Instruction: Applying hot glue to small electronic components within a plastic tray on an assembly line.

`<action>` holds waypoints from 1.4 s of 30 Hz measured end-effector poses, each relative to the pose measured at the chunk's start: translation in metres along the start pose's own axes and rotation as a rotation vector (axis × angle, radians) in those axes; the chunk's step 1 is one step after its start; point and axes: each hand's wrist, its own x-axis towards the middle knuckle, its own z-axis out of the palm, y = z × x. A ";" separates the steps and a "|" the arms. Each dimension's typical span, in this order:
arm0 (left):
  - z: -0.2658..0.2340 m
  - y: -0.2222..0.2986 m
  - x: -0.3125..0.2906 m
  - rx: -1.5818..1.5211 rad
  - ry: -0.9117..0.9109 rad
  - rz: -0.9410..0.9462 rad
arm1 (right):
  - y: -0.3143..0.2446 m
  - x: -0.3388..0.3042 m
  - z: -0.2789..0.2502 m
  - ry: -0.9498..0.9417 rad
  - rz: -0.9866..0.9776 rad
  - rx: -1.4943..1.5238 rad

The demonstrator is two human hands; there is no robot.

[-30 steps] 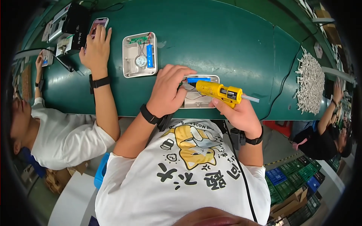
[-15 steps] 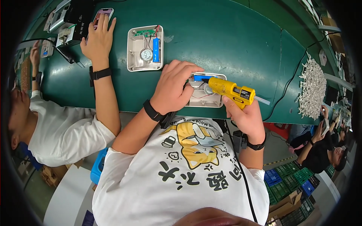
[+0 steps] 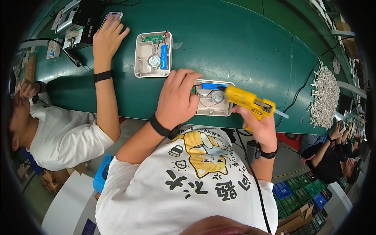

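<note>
My right hand (image 3: 258, 124) is closed round the handle of a yellow hot glue gun (image 3: 246, 98), a pale glue stick poking from its rear. Its dark nozzle points left, at the right end of a blue cylindrical battery (image 3: 213, 86). That battery lies along the far wall of an open white plastic housing (image 3: 216, 113), which also holds a round speaker (image 3: 217, 96) and thin wires. My left hand (image 3: 178, 98) grips the housing's left end, fingers over the far side and thumb near the inside. The hand hides that end, with only a sliver of green circuit board showing.
A similar open housing (image 3: 137, 58) with battery, speaker and board stands farther left. Beyond it a co-worker's hand (image 3: 107, 41) touches a phone (image 3: 113, 15), near a black box-shaped device (image 3: 88, 23). A heap of small white parts (image 3: 326, 96) lies at right, beside a black cable (image 3: 299, 88).
The glue gun has drawn a little to the right, its nozzle moving along to the battery's right end. My left hand keeps its grip. The whole view has shifted slightly.
</note>
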 end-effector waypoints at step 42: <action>-0.056 -0.101 0.302 0.590 0.029 -0.410 | 0.114 0.003 -0.026 0.441 -0.390 0.611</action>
